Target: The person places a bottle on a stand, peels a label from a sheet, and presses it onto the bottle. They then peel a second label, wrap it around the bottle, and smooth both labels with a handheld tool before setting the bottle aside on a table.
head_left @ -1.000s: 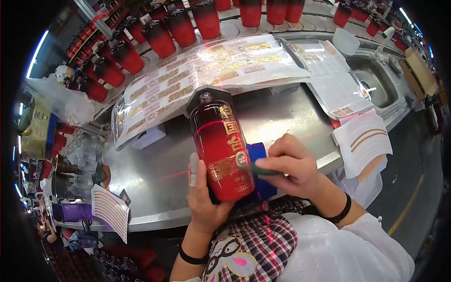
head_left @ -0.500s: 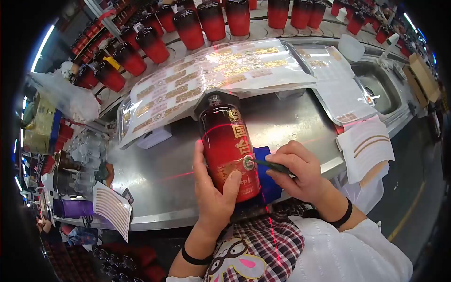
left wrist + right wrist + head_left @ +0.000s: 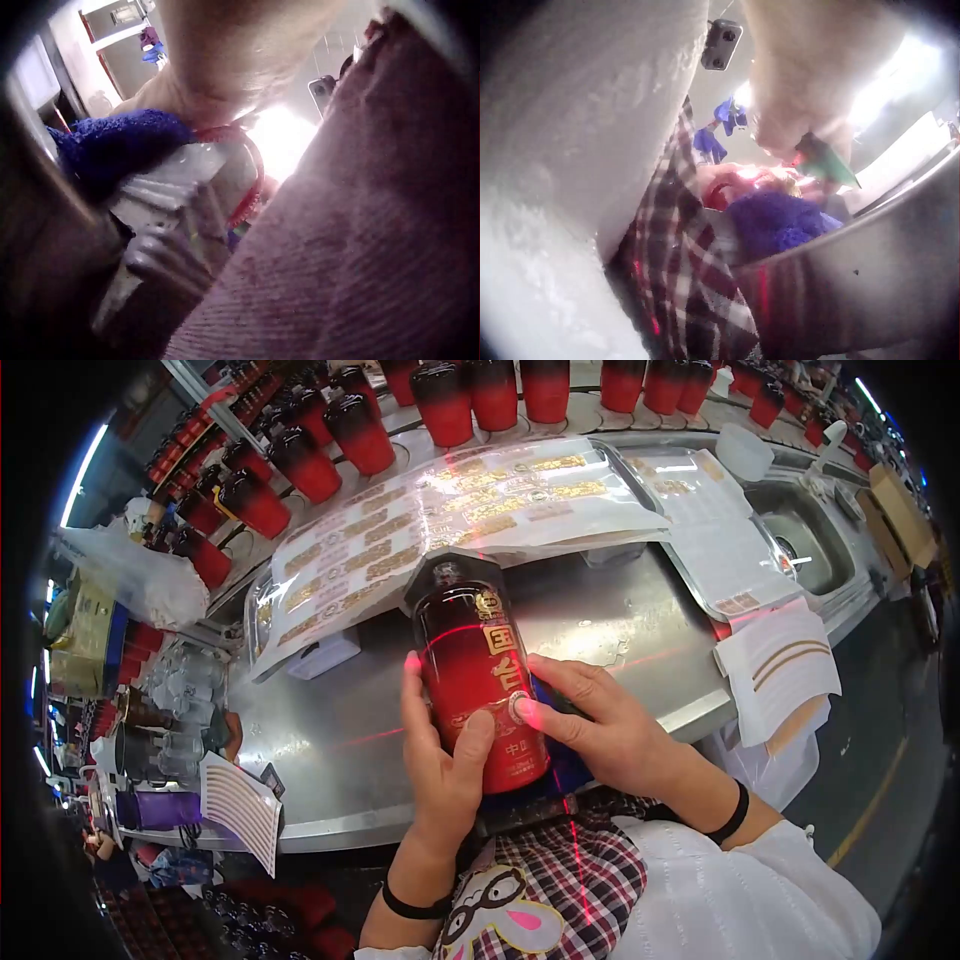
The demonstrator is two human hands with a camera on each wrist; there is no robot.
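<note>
A red-to-black bottle [image 3: 465, 680] with gold characters leans back on a dark stand, neck away from me, in the head view. My left hand [image 3: 440, 775] grips its left side, thumb over the lower front beside a gold-patterned label. With the thumb, my right hand [image 3: 615, 725] presses at a small round label [image 3: 519, 707]; its other fingers lie along the bottle's right side. A green tool [image 3: 829, 163] sticks out under the right hand in the right wrist view, most of it hidden. Blue cloth [image 3: 784, 221] lies beneath the bottle's base.
Sheets of gold labels [image 3: 390, 540] lie over a tray behind the bottle. More red-and-black bottles [image 3: 440, 405] line a conveyor at the back. A sink [image 3: 810, 545] is at the right, with strip sheets [image 3: 785, 670] before it. Another strip sheet [image 3: 240, 810] hangs at the left table edge.
The right hand has shifted from working the green tool at the round label to pressing its thumb there. The left thumb has moved from below the bottle onto its front.
</note>
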